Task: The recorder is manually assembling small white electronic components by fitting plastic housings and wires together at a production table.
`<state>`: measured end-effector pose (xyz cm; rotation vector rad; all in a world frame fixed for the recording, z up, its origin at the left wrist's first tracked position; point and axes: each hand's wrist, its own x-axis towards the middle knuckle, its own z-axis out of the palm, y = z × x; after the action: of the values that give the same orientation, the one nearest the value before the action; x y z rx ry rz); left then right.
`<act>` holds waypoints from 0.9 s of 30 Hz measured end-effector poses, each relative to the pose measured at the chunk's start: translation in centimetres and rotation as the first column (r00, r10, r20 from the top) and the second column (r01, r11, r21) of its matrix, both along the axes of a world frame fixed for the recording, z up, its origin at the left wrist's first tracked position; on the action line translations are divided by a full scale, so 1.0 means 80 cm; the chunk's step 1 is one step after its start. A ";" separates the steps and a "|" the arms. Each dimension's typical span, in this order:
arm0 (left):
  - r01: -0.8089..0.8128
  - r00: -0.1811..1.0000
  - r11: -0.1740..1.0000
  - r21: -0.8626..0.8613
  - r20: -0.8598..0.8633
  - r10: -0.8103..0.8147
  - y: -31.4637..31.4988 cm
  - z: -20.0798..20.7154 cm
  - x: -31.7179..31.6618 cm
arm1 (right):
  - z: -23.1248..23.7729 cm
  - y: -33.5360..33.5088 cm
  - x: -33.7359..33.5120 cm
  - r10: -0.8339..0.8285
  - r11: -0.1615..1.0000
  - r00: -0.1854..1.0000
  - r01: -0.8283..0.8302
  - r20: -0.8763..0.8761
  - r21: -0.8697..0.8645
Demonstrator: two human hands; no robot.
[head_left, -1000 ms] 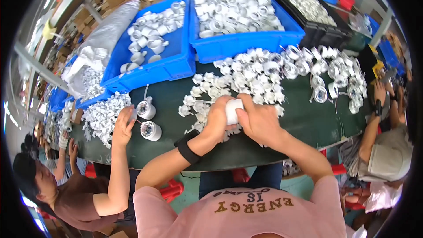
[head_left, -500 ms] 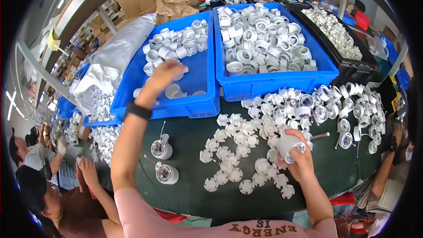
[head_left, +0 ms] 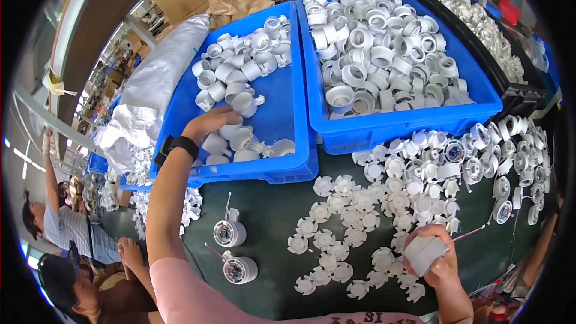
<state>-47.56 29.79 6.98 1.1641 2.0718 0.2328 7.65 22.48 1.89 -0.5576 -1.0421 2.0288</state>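
Note:
My left hand [head_left: 211, 122] reaches into the left blue bin [head_left: 282, 171], fingers stretched out and slightly blurred over white plastic cup-shaped housings. Its fingertips are against or just beside one housing [head_left: 243, 103]; I cannot tell which. More housings lie beneath and in front of the hand, by the bin's near wall. At the lower right, my right hand [head_left: 445, 271] is closed around another white cup-shaped housing [head_left: 425, 253], held tilted above the table. A thin red wire [head_left: 469, 233] runs out beside it. What is inside this housing is hidden.
A second blue bin [head_left: 408, 123] is heaped with white rings. White finned discs [head_left: 324, 240] spread over the green table [head_left: 270, 288]. Two wired housings [head_left: 240, 270] stand at left centre, more assembled ones [head_left: 503, 211] at right. A silver sack [head_left: 157, 66] lies left; co-workers sit beyond.
My left hand has drawn back toward the bin's near wall, where more housings now lie. The housing in my right hand has turned, its open end no longer facing me. The view has shifted.

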 end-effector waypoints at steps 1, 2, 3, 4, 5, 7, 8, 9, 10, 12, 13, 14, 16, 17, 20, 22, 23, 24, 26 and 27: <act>-0.014 0.999 0.998 0.065 -0.033 0.016 0.008 -0.002 0.001 | 0.000 0.002 0.000 0.005 1.000 1.000 -0.005 0.010 0.006; -0.025 0.997 0.991 0.130 -0.066 0.034 0.010 -0.001 0.001 | -0.003 0.001 0.000 0.019 1.000 1.000 -0.019 0.006 -0.006; -0.030 0.997 0.991 0.128 -0.073 0.040 0.007 0.002 -0.001 | -0.005 0.000 0.000 0.024 1.000 1.000 -0.024 -0.001 -0.008; 0.039 0.999 0.988 0.149 -0.037 -0.034 0.012 0.005 0.003 | -0.007 0.000 0.003 0.028 1.000 0.999 -0.028 0.032 0.005; 0.107 0.994 0.980 0.166 -0.004 -0.108 0.013 0.015 0.019 | -0.010 -0.001 0.005 0.031 0.999 0.998 -0.032 0.063 0.011; 0.150 0.988 0.980 0.128 -0.041 -0.146 0.016 0.021 0.034 | -0.010 -0.003 0.008 0.018 0.999 0.995 -0.021 0.097 0.029; 0.265 0.963 0.953 0.146 -0.091 -0.254 0.016 0.017 0.029 | -0.010 -0.004 0.009 0.030 0.998 0.994 -0.035 0.110 0.046; 0.377 0.923 0.913 0.159 -0.142 -0.356 0.016 0.014 0.024 | -0.009 -0.005 0.008 0.042 0.997 0.991 -0.050 0.123 0.062; 0.384 0.922 0.917 0.105 -0.099 -0.375 0.016 0.015 0.024 | -0.009 -0.004 0.008 0.048 0.997 0.991 -0.055 0.128 0.055; 0.398 0.912 0.914 0.075 -0.142 -0.386 0.021 0.007 0.018 | -0.016 -0.005 0.008 0.048 0.998 0.995 -0.051 0.089 0.036; 0.417 0.896 0.908 0.047 -0.185 -0.403 0.023 0.006 0.019 | -0.019 -0.006 0.006 0.040 0.999 0.998 -0.041 0.049 0.019; 0.415 0.897 0.909 0.044 -0.185 -0.401 0.023 0.004 0.021 | -0.020 -0.006 0.005 0.043 0.999 0.998 -0.044 0.048 0.017; 0.414 0.909 0.898 0.150 -0.127 -0.398 0.023 -0.002 0.028 | -0.018 -0.007 0.005 0.036 0.999 0.996 -0.037 0.083 0.022; 0.412 0.909 0.899 0.149 -0.125 -0.396 0.026 -0.008 0.031 | -0.018 -0.007 0.006 0.038 0.999 0.996 -0.039 0.084 0.020; 0.522 0.848 0.817 0.245 -0.254 -0.466 0.032 -0.020 0.036 | -0.019 -0.009 0.007 0.034 0.999 0.995 -0.032 0.094 -0.021; 0.631 0.758 0.759 0.164 -0.340 -0.557 0.036 -0.020 0.037 | -0.019 -0.007 0.005 0.048 0.999 0.994 -0.046 0.101 -0.027; 0.628 0.761 0.761 0.165 -0.338 -0.554 0.037 -0.022 0.041 | -0.019 -0.006 0.004 0.058 0.998 0.992 -0.055 0.108 -0.032; 0.618 0.746 0.785 0.049 -0.353 -0.565 0.037 -0.022 0.044 | -0.019 -0.005 0.003 0.061 0.998 0.992 -0.058 0.111 -0.031; 0.594 0.733 0.801 -0.067 -0.366 -0.574 0.034 -0.021 0.044 | -0.018 -0.005 0.001 0.041 0.999 0.992 -0.038 0.120 -0.022; 0.558 0.758 0.825 -0.089 -0.349 -0.551 0.033 -0.021 0.042 | -0.018 -0.005 0.003 0.043 0.999 0.992 -0.041 0.121 -0.021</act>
<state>-44.18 32.46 5.29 1.8918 1.9052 -0.2732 7.87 22.11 0.43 -0.6816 -1.1168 2.0642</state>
